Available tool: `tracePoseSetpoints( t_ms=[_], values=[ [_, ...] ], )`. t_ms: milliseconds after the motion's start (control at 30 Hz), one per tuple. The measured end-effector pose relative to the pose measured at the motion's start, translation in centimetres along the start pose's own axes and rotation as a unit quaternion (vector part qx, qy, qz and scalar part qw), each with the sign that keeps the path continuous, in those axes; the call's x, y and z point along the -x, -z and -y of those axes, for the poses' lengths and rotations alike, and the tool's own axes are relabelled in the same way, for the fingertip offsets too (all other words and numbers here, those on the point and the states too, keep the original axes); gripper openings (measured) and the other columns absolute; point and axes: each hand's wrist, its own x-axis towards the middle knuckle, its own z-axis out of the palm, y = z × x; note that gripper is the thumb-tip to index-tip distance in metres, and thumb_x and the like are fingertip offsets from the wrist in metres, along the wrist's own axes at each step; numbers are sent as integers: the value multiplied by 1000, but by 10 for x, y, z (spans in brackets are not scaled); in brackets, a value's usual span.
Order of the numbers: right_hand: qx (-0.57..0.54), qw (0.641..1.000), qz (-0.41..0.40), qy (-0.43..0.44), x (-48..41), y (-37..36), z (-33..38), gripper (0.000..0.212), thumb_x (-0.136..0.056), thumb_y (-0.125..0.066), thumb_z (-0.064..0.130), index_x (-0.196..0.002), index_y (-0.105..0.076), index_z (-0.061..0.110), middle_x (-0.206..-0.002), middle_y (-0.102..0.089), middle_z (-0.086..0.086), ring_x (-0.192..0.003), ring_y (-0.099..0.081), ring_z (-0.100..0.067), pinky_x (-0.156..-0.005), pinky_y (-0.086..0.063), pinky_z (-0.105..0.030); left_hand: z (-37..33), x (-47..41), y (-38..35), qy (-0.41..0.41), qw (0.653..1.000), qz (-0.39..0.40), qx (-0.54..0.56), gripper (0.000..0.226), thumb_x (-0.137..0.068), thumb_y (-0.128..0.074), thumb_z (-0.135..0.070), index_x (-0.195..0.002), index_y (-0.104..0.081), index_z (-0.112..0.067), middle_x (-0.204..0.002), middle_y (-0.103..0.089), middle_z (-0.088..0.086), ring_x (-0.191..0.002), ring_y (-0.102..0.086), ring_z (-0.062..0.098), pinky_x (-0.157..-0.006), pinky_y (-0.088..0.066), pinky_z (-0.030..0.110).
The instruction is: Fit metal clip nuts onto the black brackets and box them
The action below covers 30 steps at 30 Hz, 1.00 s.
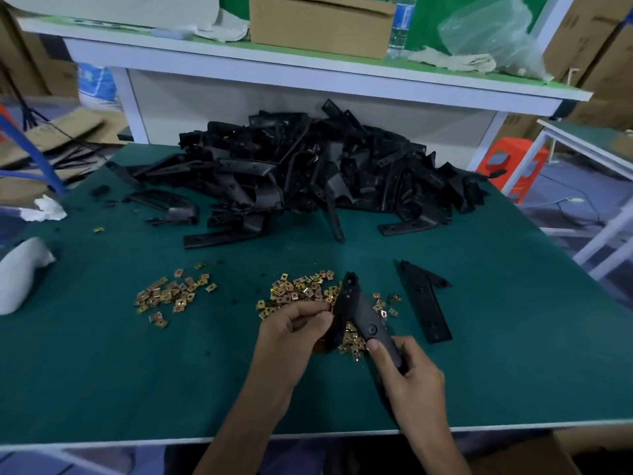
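Note:
My right hand (407, 366) grips the lower end of a black bracket (359, 310), which slants up and left over a heap of gold clip nuts (301, 291). My left hand (298, 325) is at the bracket's left edge with fingertips pinched together; a clip nut seems to be between them, but it is too small to be sure. A second, smaller scatter of clip nuts (174, 293) lies to the left. A loose black bracket (424, 299) lies flat to the right. A big pile of black brackets (308, 166) fills the back of the green table (102, 389).
A white object (20, 272) sits at the table's left edge, crumpled white paper (46, 209) behind it. A cardboard box corner (534, 454) shows below the front edge at right. A raised shelf carries a cardboard box (322, 24), a plastic bag and cloths.

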Motion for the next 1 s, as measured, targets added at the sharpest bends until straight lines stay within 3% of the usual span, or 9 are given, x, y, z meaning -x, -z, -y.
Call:
tracePoseSetpoints(
  t_ms=[267,400,467,533,633,767,833,933,1000],
  values=[
    [39,999,-1,7,3,-2,0,35,-83,-64,65,-82,-60,31,-60,-60,7,-50,-50,-8,-49,-39,-23,0,-5,8,18,994,45,-94,10,-90,-73,-9,-99,-75,-12,-84,-79,2,-75,-73,9,-61,-51,14],
    [51,999,-11,6,6,-2,-1,37,-82,-60,68,-80,-58,31,-62,-62,9,-55,-55,-9,-50,-39,-21,-2,-4,9,27,987,89,-132,11,-95,-68,-16,-103,-75,-18,-88,-79,-2,-82,-72,8,-68,-53,18],
    [53,998,-18,2,7,-3,-1,38,-81,-58,69,-80,-57,31,-65,-63,12,-60,-58,-6,-54,-41,-20,-2,-2,4,-10,983,55,-175,11,-92,-71,-31,-101,-74,-25,-88,-77,-12,-83,-71,2,-72,-55,22],
    [65,998,-25,2,9,-5,1,35,-81,-57,69,-81,-55,33,-68,-64,16,-65,-59,-4,-59,-43,-17,3,-2,-1,-78,943,-15,-322,22,-82,-72,-51,-94,-70,-32,-85,-72,-20,-80,-66,-3,-70,-51,17],
    [57,997,-46,-5,13,-8,2,32,-84,-59,64,-82,-54,33,-66,-63,13,-63,-59,-6,-60,-43,-19,10,0,-14,-174,872,-68,-453,24,-86,-68,-56,-91,-62,-34,-85,-55,-24,-82,-54,-1,-67,-35,9],
    [-29,989,-133,-54,10,-4,6,37,-88,-53,72,-85,-55,35,-68,-66,12,-60,-59,-4,-56,-43,-17,-4,-14,-31,-227,893,50,-385,50,-98,-37,-68,-86,-66,-30,-72,-59,-20,-73,-57,-1,-62,-38,15],
    [-89,974,-185,-96,6,-3,5,41,-86,-48,73,-85,-53,32,-67,-67,7,-55,-58,-5,-58,-47,-26,-12,-36,-45,-197,908,105,-354,55,-102,-29,-62,-103,-72,-29,-81,-67,-24,-78,-62,-7,-70,-46,12],
    [-149,958,-205,-135,3,-2,2,40,-85,-49,72,-83,-52,31,-61,-65,-3,-51,-56,-14,-59,-50,-41,-2,-74,-76,-257,815,119,-505,37,-107,-41,-38,-113,-71,-18,-100,-72,-3,-88,-64,11,-83,-52,30],
    [-161,956,-204,-138,3,-2,1,40,-83,-52,72,-83,-55,32,-60,-64,-4,-50,-56,-15,-59,-51,-43,12,-92,-93,-278,761,154,-566,27,-103,-50,-26,-122,-68,-17,-112,-67,6,-104,-57,23,-91,-44,34]
  ],
)
